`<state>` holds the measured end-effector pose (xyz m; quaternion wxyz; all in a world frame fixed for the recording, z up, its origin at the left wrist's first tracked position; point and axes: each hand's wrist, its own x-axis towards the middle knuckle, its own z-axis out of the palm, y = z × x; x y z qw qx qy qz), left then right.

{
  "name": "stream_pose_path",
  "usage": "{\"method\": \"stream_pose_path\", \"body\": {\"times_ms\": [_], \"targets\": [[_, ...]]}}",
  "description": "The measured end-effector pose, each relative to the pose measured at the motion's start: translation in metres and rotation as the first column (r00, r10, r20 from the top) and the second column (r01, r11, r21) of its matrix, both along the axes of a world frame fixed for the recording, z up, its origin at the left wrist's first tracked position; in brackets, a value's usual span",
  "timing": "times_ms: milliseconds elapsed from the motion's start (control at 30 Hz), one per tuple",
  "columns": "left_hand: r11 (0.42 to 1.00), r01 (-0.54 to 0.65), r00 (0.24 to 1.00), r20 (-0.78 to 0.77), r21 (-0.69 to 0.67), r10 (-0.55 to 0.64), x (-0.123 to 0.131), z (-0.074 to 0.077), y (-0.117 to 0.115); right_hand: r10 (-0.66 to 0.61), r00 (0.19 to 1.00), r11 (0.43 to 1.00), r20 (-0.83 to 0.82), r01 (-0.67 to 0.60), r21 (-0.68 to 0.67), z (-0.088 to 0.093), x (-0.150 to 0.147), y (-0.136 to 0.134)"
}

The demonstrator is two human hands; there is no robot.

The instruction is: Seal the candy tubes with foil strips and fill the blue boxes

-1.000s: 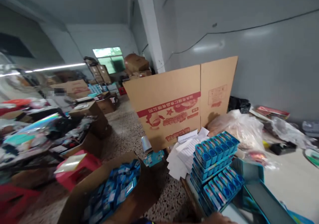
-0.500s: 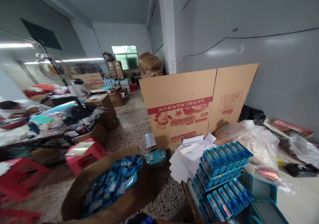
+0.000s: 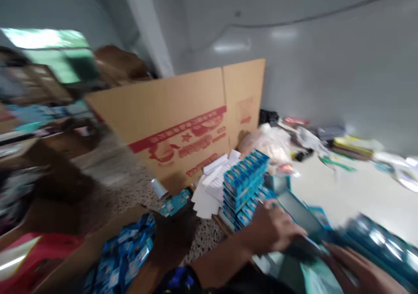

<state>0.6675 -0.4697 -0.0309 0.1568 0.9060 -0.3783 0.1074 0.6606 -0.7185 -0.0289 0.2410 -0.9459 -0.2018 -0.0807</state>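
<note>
My left hand (image 3: 277,228) reaches in from the bottom, its fingers curled over a dark, flat, blurred object (image 3: 305,247) whose kind I cannot make out. At the lower right, my right hand (image 3: 362,270) lies close to that object's other end; motion smears its fingers. Just behind my left hand rises a stack of small blue boxes (image 3: 244,176). An open teal carton (image 3: 298,207) sits beyond both hands. Under them is pale green plastic (image 3: 321,276). To the right lies a shiny, plastic-wrapped teal pack (image 3: 379,239).
A big cardboard sheet (image 3: 176,133) stands upright behind white papers (image 3: 209,194). On the floor at left, a cardboard box (image 3: 94,246) holds many blue packets, beside a red stool (image 3: 48,255). Plastic bags (image 3: 269,143) and clutter line the white tabletop (image 3: 339,189) along the wall.
The view has swung to the right and blurred. Both my hands have come into sight at the lower right, along with more of the tabletop.
</note>
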Motion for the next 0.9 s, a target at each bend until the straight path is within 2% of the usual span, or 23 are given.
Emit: {"method": "stream_pose_path", "body": {"times_ms": [67, 133, 267, 400, 500, 600, 667, 767, 833, 900], "targets": [[0.994, -0.062, 0.994, -0.097, -0.093, 0.053, 0.002, 0.006, 0.002, -0.028, 0.994, 0.999, -0.105, 0.033, 0.040, 0.004, -0.020, -0.002], [0.977, -0.041, 0.991, -0.133, -0.207, 0.013, 0.010, 0.010, 0.002, -0.071, 0.980, 0.990, -0.188, 0.093, 0.108, 0.010, -0.030, 0.002], [0.959, 0.054, 0.998, -0.029, -0.277, -0.065, 0.028, 0.009, -0.007, -0.169, 0.967, 0.954, -0.190, 0.208, 0.215, 0.020, -0.027, 0.011], [0.959, 0.119, 0.993, 0.006, -0.257, -0.122, 0.035, 0.011, -0.018, -0.156, 0.966, 0.940, -0.207, 0.209, 0.271, 0.025, -0.026, 0.012], [0.982, 0.054, 0.998, 0.019, -0.182, -0.052, 0.043, 0.016, -0.016, -0.171, 0.967, 0.927, -0.190, 0.223, 0.301, 0.027, -0.027, 0.006], [0.991, -0.038, 0.997, 0.066, -0.126, 0.047, 0.052, 0.022, -0.003, -0.206, 0.963, 0.915, -0.176, 0.253, 0.313, 0.030, -0.027, -0.010], [0.992, -0.052, 0.997, 0.059, -0.112, 0.059, 0.053, 0.025, 0.006, -0.207, 0.964, 0.924, -0.168, 0.249, 0.289, 0.031, -0.026, -0.024], [0.991, 0.046, 0.998, -0.046, -0.129, -0.052, 0.048, 0.025, 0.012, -0.171, 0.979, 0.968, -0.112, 0.189, 0.168, 0.028, -0.021, -0.040], [0.983, 0.079, 0.990, -0.103, -0.163, -0.097, 0.043, 0.022, 0.011, -0.181, 0.983, 0.982, -0.017, 0.182, 0.054, 0.020, -0.016, -0.042], [0.984, 0.044, 0.989, -0.129, -0.171, -0.067, 0.035, 0.019, 0.010, -0.210, 0.971, 0.976, 0.111, 0.214, -0.029, 0.009, -0.012, -0.037]]}}
